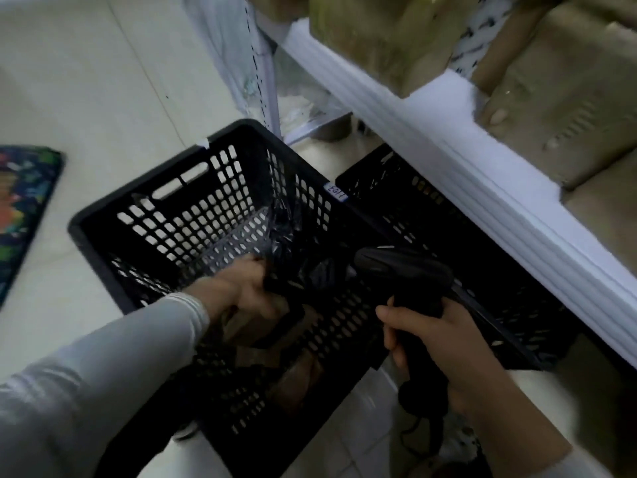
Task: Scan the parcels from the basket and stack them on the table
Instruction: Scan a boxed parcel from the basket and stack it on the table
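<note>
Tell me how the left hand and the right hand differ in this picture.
The left hand reaches down inside the basket; the right hand is raised beside it. The left hand grips a black-wrapped parcel; the right hand grips a scanner by its handle. A grey sleeve covers the left wrist; the right wrist is bare. Both hands are curled round something black.

A small white label on the black basket rim, its upside-down handwritten digits too blurred to read
</note>
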Demonstrator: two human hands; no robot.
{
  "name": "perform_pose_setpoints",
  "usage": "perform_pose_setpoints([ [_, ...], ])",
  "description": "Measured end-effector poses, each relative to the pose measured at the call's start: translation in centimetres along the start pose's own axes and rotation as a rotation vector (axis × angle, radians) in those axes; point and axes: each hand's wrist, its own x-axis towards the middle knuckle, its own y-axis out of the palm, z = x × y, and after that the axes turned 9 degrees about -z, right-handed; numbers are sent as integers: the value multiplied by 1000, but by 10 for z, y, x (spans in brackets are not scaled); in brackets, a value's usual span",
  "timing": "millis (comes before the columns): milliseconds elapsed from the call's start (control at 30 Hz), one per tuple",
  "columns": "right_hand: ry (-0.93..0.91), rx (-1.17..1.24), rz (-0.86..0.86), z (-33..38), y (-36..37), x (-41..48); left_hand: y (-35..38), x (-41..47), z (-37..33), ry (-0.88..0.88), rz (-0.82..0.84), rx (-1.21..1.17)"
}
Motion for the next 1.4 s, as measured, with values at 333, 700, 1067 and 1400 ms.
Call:
perform_pose_setpoints([
  [333, -133, 73, -5, 9, -8, -108, -83, -138, 8, -309, -79, -1210],
  [700, -255, 395, -139, 18, -14, -150, -89, -212, -58, -127, 173, -1541],
  [1067, -433, 407, -211, 14, -21, -161, -89, -233, -91, 15, -107, -1411],
  [1400, -473, 444, -198, 19, -18, -172, -89, -248, -121, 166, -66, -1249],
])
